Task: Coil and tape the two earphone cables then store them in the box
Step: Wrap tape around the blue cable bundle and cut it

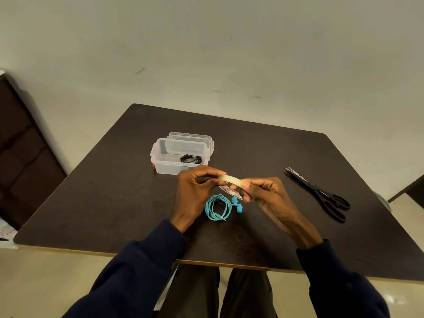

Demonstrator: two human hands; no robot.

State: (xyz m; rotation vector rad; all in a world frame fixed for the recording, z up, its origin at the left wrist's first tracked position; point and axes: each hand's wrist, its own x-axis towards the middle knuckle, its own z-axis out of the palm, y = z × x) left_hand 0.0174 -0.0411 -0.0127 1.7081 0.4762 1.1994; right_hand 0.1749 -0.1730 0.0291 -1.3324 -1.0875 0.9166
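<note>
While 2 hands (193, 191) (267, 195) grip 1 tape roll (230, 179), 1 blue coil (207, 208) lies near.

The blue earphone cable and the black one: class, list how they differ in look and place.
The blue earphone cable is bright blue; the black earphone cable is black. The blue one lies on the table; the black one sits inside the clear box. Both look coiled.

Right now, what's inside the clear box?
A bundled black earphone cable lies in the clear box, toward its right end. The left hand, gripping the tape roll, covers the box's near right corner, so that part is hidden. Whether the bundle is taped cannot be seen.
</note>
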